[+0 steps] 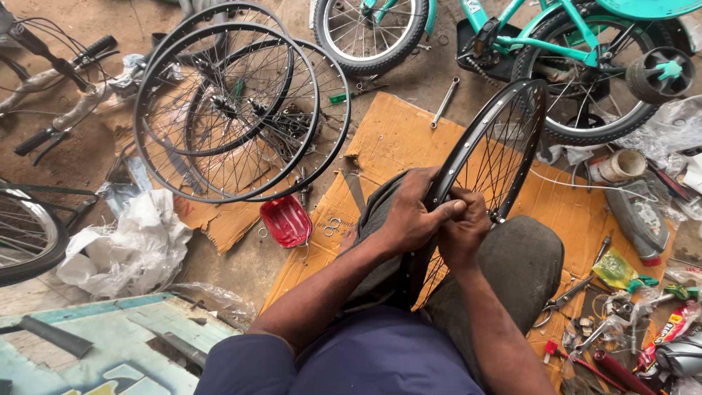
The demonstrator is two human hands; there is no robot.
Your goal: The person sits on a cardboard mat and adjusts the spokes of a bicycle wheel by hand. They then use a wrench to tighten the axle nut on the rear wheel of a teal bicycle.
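A black spoked bicycle wheel rim (504,124) stands upright between my knees, its lower part hidden behind my legs. My left hand (409,212) wraps over the rim's near edge, thumb pressed toward the right. My right hand (462,228) meets it on the other side, fingers closed on the rim and the spokes there. Both hands touch each other at the rim. I sit on flattened brown cardboard (395,139).
Three bare spoked rims (227,110) lie stacked to the left. A small red tray (287,219) rests near them, a spanner (444,102) beyond. A teal child's bicycle (556,44) stands at the top right. Pliers, tools and packets (629,292) litter the right; white plastic sheeting (124,249) lies left.
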